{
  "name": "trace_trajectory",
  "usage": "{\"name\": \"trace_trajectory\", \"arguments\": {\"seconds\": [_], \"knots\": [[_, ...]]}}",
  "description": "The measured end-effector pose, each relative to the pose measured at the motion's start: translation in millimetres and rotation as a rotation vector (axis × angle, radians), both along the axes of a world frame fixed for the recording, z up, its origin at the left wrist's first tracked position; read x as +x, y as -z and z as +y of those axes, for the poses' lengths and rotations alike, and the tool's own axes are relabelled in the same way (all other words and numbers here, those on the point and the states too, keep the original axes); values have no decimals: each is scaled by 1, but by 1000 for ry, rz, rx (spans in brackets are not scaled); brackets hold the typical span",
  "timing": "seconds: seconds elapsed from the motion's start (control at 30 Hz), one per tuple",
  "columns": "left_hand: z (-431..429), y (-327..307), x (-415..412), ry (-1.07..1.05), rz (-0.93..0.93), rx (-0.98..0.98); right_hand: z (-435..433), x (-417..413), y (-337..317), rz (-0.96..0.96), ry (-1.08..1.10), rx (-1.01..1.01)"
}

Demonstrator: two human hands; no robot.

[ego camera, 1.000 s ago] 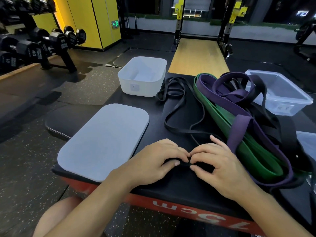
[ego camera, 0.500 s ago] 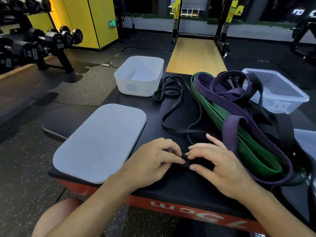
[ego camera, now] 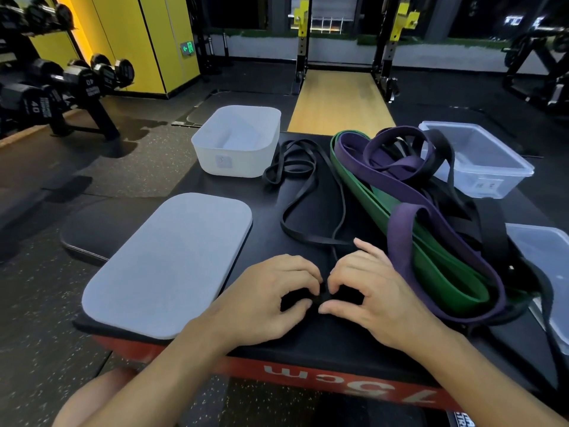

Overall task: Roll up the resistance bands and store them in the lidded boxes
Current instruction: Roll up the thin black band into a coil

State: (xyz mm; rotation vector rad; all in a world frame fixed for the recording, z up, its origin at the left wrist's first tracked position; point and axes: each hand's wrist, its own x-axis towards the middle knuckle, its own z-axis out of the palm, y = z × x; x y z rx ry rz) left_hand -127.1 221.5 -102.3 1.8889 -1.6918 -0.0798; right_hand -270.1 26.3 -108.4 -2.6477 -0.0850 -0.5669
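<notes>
Both hands have curled tighter since a second ago: the left hand (ego camera: 271,295) and right hand (ego camera: 371,291) pinch a small coil of the thin black band (ego camera: 311,192) between fingertips on the matte black plyo box (ego camera: 308,343). Its loose loops trail toward the open white tub (ego camera: 237,143). A flat rounded grey lid (ego camera: 169,266) lies left; wide green (ego camera: 431,260) and purple (ego camera: 409,186) rubber bands pile right, beside a clear plastic box (ego camera: 480,161).

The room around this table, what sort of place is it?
Most likely a gym: a rack of dumbbells stands at the left, a squat rack with a wooden platform behind, and resistance bands are piled in front.
</notes>
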Motion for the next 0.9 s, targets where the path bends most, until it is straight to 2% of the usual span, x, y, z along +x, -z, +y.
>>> {"name": "trace_trajectory", "arguments": {"seconds": [0.27,0.43,0.6,0.77,0.9], "knots": [[-1,1,3,17,-6,27,0,-8,1,59,-45,112],[2,5,2,-18,-3,2,-2,-6,1,15,-27,132],[4,3,3,-173,164,-40,0,-5,-2,-10,-14,164],[4,5,2,-160,101,6,2,-4,-5,-13,15,207],[5,5,0,-143,86,-10,3,-2,-4,-32,46,123]]}}
